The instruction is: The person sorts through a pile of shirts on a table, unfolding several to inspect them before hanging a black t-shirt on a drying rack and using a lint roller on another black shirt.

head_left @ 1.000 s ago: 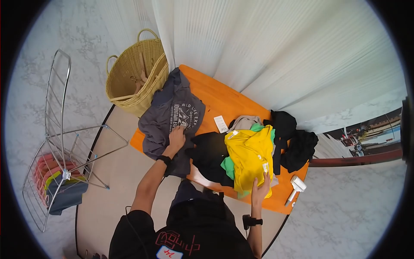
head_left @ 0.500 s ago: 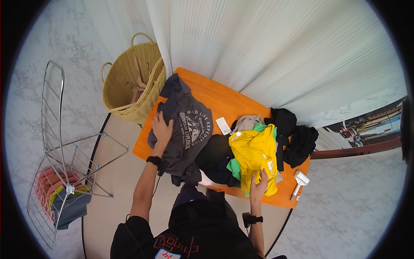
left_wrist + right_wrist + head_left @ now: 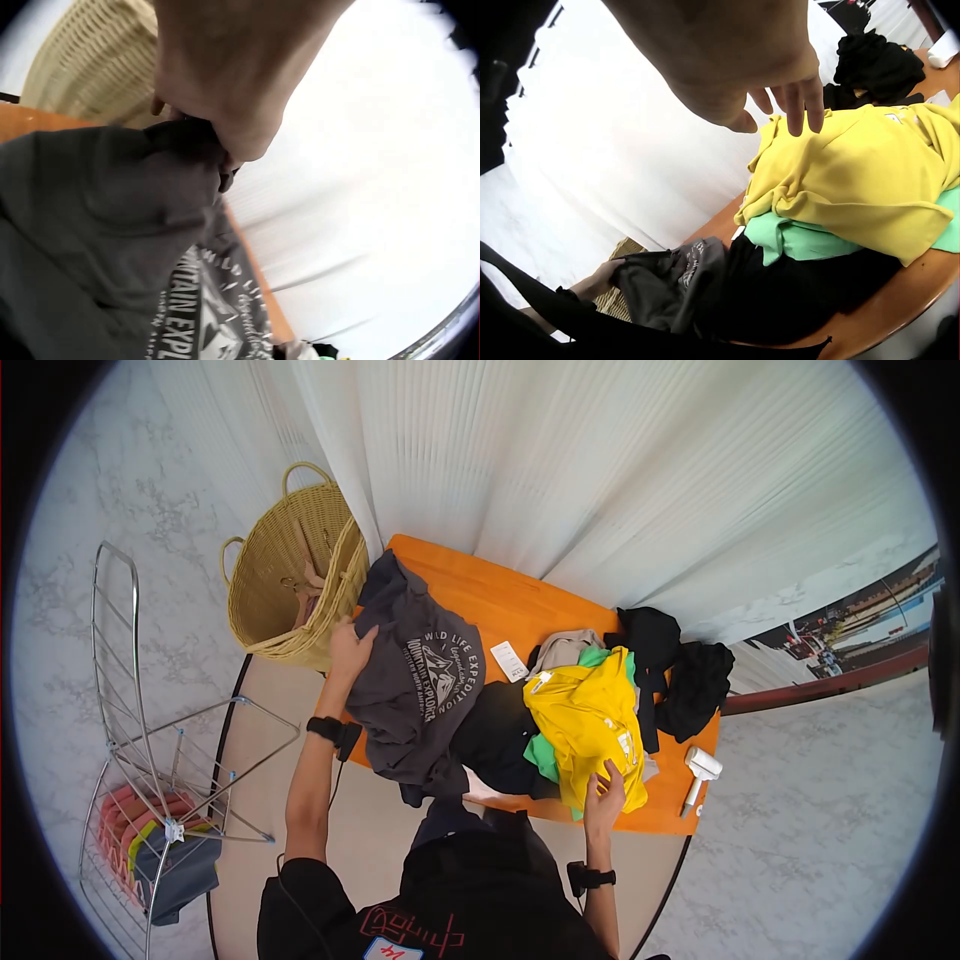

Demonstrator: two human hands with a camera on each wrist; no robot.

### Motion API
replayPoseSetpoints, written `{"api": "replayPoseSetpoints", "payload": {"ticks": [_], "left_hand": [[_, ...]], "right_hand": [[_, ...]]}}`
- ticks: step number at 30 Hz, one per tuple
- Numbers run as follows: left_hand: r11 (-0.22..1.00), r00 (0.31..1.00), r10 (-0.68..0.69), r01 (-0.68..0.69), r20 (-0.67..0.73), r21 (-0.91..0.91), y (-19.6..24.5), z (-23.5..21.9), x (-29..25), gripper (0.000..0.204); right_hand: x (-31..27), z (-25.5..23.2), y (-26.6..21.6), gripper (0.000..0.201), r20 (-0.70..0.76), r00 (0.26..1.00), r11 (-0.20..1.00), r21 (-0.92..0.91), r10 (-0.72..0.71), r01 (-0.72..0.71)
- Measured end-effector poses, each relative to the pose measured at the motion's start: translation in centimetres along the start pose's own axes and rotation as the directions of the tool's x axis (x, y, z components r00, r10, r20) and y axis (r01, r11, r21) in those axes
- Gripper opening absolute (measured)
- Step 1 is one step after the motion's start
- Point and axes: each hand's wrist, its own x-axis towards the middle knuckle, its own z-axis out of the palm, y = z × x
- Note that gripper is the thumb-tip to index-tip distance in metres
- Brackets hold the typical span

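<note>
A dark grey garment with white lettering [image 3: 415,690] lies bunched over the left part of the orange table [image 3: 500,585]. At its upper left edge my left hand [image 3: 350,650] grips the cloth; in the left wrist view the fingers are curled into a fold of it. My right hand [image 3: 604,800] is over the lower edge of a yellow garment [image 3: 575,710], its fingers loosely bent and holding nothing. Green cloth [image 3: 802,236] shows under the yellow one, and a black garment [image 3: 497,735] lies between grey and yellow.
A wicker basket [image 3: 255,600] with hangers inside stands at the table's left end. Black clothes [image 3: 695,690], a white tag [image 3: 508,660] and a white handheld device [image 3: 703,765] lie on the table. A metal drying rack [image 3: 140,710] stands at far left; a white curtain hangs behind.
My left hand has moved from the print to the grey garment's left edge and grips it there. The garment lies more spread out. My right hand has stayed by the yellow garment.
</note>
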Motion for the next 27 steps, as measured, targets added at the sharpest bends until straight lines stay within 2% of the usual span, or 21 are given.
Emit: {"api": "replayPoseSetpoints", "payload": {"ticks": [1,2,3,4,6,8,10,14,18,19,20,21,23,24,25,26,27], "left_hand": [[1.000,1.000,0.005,-0.005,-0.006,0.004,1.6,-1.8,0.1,0.036],[0.990,0.979,0.131,-0.137,-0.154,-0.030,3.9,-3.8,0.2,0.034],[0.962,0.921,0.245,-0.270,-0.303,-0.044,6.4,-5.9,0.2,0.031],[0.961,0.915,0.249,-0.274,-0.316,-0.036,9.0,-8.2,0.0,0.031],[0.913,0.988,0.084,-0.127,-0.127,-0.387,13.9,-12.3,-0.6,0.027],[0.906,0.987,0.093,-0.137,-0.128,-0.400,17.2,-14.7,-0.7,0.025],[0.897,0.983,0.138,-0.175,-0.118,-0.406,19.3,-15.7,-0.6,0.024],[0.912,0.977,0.140,-0.191,-0.163,-0.363,23.4,-16.5,-1.2,0.025],[0.900,0.984,0.134,-0.172,-0.121,-0.400,22.2,-14.8,-1.0,0.028],[0.898,0.996,0.045,-0.073,-0.075,-0.434,21.6,-14.2,-1.1,0.030],[0.888,0.998,-0.049,0.028,-0.033,-0.458,21.3,-13.5,-1.2,0.032],[0.891,0.998,-0.051,0.032,-0.031,-0.453,21.1,-12.8,-1.2,0.032],[0.842,0.980,-0.178,0.201,0.094,-0.501,20.8,-11.6,-1.2,0.039],[0.797,0.956,-0.247,0.293,0.157,-0.527,20.8,-11.1,-1.0,0.040],[0.798,0.955,-0.255,0.297,0.153,-0.525,21.5,-10.9,-1.0,0.040],[0.600,0.897,-0.339,0.438,0.283,-0.669,22.7,-10.8,-1.1,0.039],[0.357,0.825,-0.376,0.549,0.421,-0.756,23.9,-10.9,-1.1,0.037]], "right_hand": [[0.4,0.2,-0.7,0.040,0.008,1.000,1.000,0.027,-0.001,0.001],[0.9,0.5,-1.5,0.040,0.007,1.000,0.999,0.037,-0.008,0.008],[1.4,0.9,-2.4,0.039,0.031,0.999,0.995,0.096,-0.036,0.033],[2.1,1.3,-3.5,0.039,0.055,0.996,0.986,0.157,-0.069,0.060],[3.5,1.8,-6.1,0.040,0.070,0.989,0.973,0.204,-0.128,0.111],[4.8,2.2,-8.6,0.040,0.085,0.980,0.954,0.257,-0.179,0.152],[5.8,2.2,-10.4,0.039,0.083,0.951,0.916,0.306,-0.298,0.261],[6.1,1.9,-11.4,0.038,0.052,0.936,0.890,0.332,-0.348,0.313],[5.1,1.5,-7.2,0.047,0.043,0.923,0.920,0.102,-0.384,0.378],[4.5,1.9,-5.5,0.049,0.032,0.909,0.909,0.012,-0.416,0.416],[3.9,2.2,-3.7,0.055,0.093,0.923,0.925,-0.037,-0.374,0.379],[3.5,2.6,-2.1,0.055,0.097,0.923,0.926,-0.033,-0.371,0.376],[2.9,2.6,-1.6,0.062,0.215,0.911,0.935,0.039,-0.353,0.353],[2.7,3.0,-1.6,0.062,0.223,0.908,0.934,0.046,-0.356,0.355],[2.6,2.7,-3.6,0.064,0.308,0.883,0.935,0.141,-0.355,0.326],[2.6,2.6,-5.6,0.066,0.386,0.849,0.929,0.231,-0.362,0.291],[2.7,3.2,-7.3,0.070,0.392,0.821,0.906,0.260,-0.416,0.334]]}}
